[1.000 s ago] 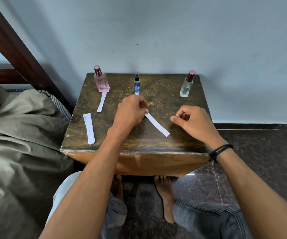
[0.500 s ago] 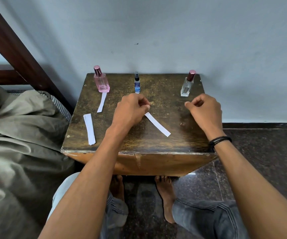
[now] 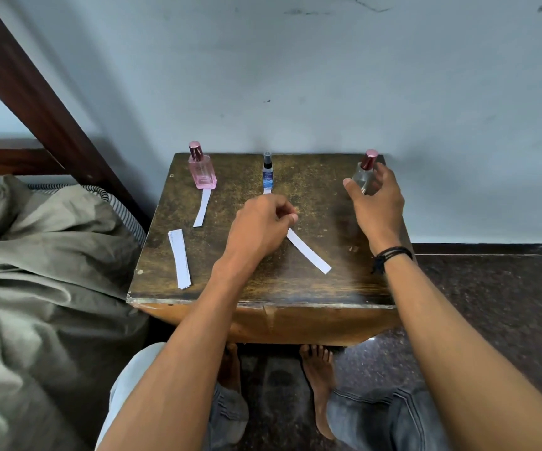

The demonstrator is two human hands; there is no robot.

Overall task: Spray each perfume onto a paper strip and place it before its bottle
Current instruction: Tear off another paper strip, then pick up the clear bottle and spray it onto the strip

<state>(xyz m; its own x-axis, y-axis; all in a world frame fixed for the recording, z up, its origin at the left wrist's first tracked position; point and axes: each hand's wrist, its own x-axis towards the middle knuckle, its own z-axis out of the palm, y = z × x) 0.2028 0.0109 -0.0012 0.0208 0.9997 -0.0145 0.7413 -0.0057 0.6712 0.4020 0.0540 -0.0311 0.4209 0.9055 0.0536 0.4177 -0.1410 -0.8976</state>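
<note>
The clear bottle (image 3: 362,183), glass with a dark red cap, is at the far right corner of the wooden table (image 3: 328,289). The right hand (image 3: 377,203) curls round it, thumb on one side and fingers on the other; whether it is lifted off the wood I cannot tell. The left hand (image 3: 260,229) pinches one end of a white paper strip (image 3: 308,255), which slants down toward the near right. Along the back edge stand a small blue bottle (image 3: 267,175) with a strip end (image 3: 267,191) showing before it, and a pink bottle (image 3: 202,172) of pink liquid with its strip (image 3: 202,208) lying in front. Spare strips (image 3: 179,258) lie near the left edge. The tabletop is dark and worn, set against a pale blue wall (image 3: 328,76); an olive cloth (image 3: 35,255) lies at the left and a dark speckled floor (image 3: 491,304) at the right.
</note>
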